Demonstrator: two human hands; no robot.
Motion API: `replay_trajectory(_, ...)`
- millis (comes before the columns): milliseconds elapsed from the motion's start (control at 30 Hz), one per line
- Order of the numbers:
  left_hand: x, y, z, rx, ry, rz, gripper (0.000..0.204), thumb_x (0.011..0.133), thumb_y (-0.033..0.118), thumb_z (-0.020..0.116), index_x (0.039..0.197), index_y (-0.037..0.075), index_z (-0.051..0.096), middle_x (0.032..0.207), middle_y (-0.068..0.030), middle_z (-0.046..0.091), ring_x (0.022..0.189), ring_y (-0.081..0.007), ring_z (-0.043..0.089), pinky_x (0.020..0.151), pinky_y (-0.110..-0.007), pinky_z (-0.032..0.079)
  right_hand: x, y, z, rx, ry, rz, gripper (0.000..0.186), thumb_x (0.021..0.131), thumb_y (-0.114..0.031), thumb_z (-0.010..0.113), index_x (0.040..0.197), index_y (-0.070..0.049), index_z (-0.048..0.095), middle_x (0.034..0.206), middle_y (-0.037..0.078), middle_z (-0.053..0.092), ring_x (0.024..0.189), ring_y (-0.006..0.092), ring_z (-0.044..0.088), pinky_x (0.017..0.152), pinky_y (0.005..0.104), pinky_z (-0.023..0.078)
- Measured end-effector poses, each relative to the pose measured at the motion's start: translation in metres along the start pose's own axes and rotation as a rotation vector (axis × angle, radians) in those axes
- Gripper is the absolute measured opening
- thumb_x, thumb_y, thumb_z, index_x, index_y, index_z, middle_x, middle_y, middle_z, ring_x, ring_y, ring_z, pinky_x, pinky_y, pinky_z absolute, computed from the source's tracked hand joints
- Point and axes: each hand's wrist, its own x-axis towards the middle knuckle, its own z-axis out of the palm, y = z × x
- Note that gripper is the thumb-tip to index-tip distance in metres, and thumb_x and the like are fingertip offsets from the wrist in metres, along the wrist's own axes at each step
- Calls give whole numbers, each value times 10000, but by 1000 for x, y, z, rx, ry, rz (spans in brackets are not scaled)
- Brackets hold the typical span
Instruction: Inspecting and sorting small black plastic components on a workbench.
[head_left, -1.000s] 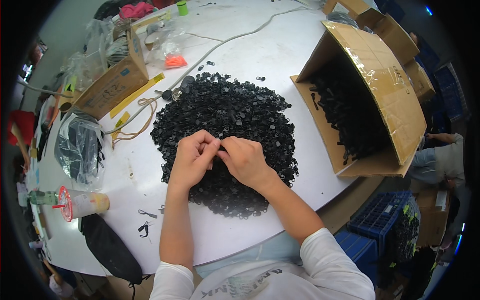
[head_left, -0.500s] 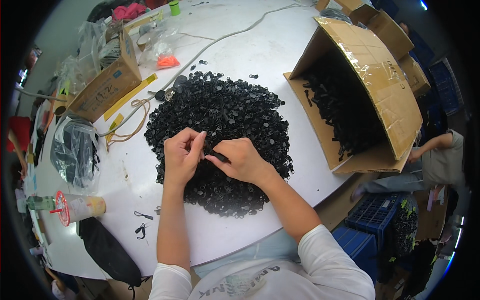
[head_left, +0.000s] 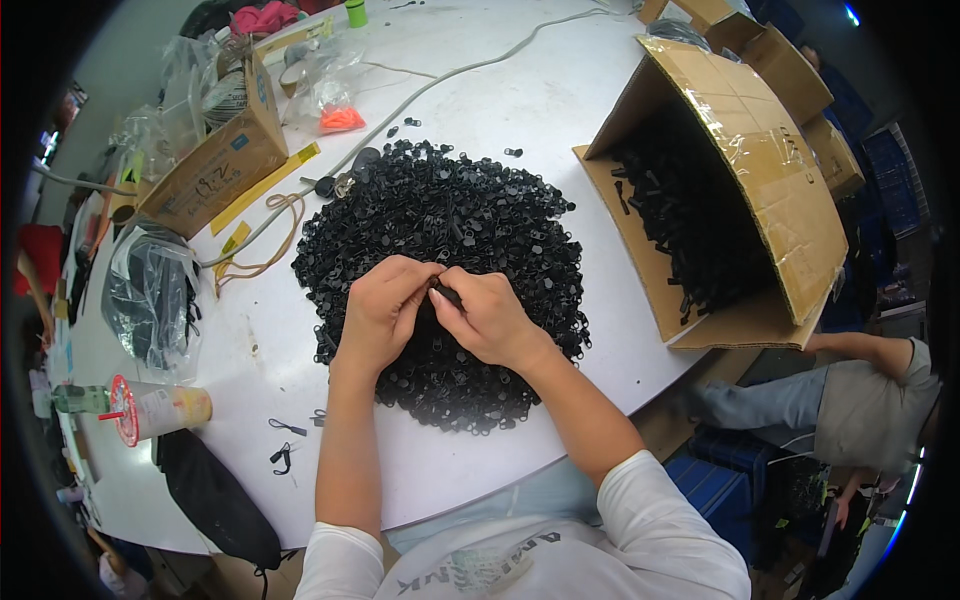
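Note:
Over the middle of a large heap of black zipper sliders (head_left: 470, 215), my two hands meet at the fingertips. Between the thumb and curled fingers of my right hand (head_left: 492, 318) is a dark, elongated zipper pull (head_left: 448, 294), mostly covered by the fingers. My left hand (head_left: 384, 308) is closed in a pinch against its tip; whatever sits between those fingers is too small and hidden to make out. Both hands hover just above the heap, with forearms coming in from the lower edge.
At the right, a cardboard box (head_left: 790, 180) lies on its side, holding many black pulls (head_left: 690, 220). Leftward are a small carton (head_left: 210, 175), a plastic bag (head_left: 150, 300), a drink cup (head_left: 165, 411) and a black pouch (head_left: 215, 500). A grey cable (head_left: 440, 80) crosses the white table. Another person (head_left: 865, 400) stands beyond the box.
My left hand has moved right and slightly up, its fingertips now meeting the right hand's. The right hand has shifted a little right. The other person has moved beside the box.

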Motion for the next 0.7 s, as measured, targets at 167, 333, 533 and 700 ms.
replay_trajectory(167, -5, -5, -17, 190, -227, -12, 271, 734, -59, 653, 994, 17, 663, 762, -118, 624, 681, -278, 621, 615, -340, 500, 0, -3, -2, -246, -191, 105, 135, 888, -130, 595, 873, -4, 549, 638, 166, 581, 592, 361, 591, 540, 449, 446)
replay_trajectory(333, -2, 7, -11, 152, -193, -13, 247, 737, -45, 666, 977, 13, 665, 755, -124, 634, 658, -277, 630, 600, -343, 500, 2, -2, -6, -365, -274, 110, 159, 895, -158, 592, 856, -10, 550, 637, 162, 602, 613, 364, 616, 552, 452, 478)
replay_trajectory(533, 1, 16, -7, 190, -46, 44, 170, 756, -21, 670, 923, 6, 663, 754, -114, 646, 654, -265, 633, 579, -341, 496, 1, -1, -6, -374, -190, 99, 193, 878, -183, 616, 803, -23, 540, 618, 156, 609, 600, 347, 632, 536, 439, 498)
replay_trajectory(700, 1, 11, -7, -45, 94, -219, 38, 822, 11, 657, 849, 1, 632, 752, -77, 617, 638, -154, 578, 588, -253, 447, 2, -5, -6, -386, -176, 99, 214, 844, -193, 647, 740, -48, 529, 622, 139, 603, 586, 328, 626, 527, 416, 495)
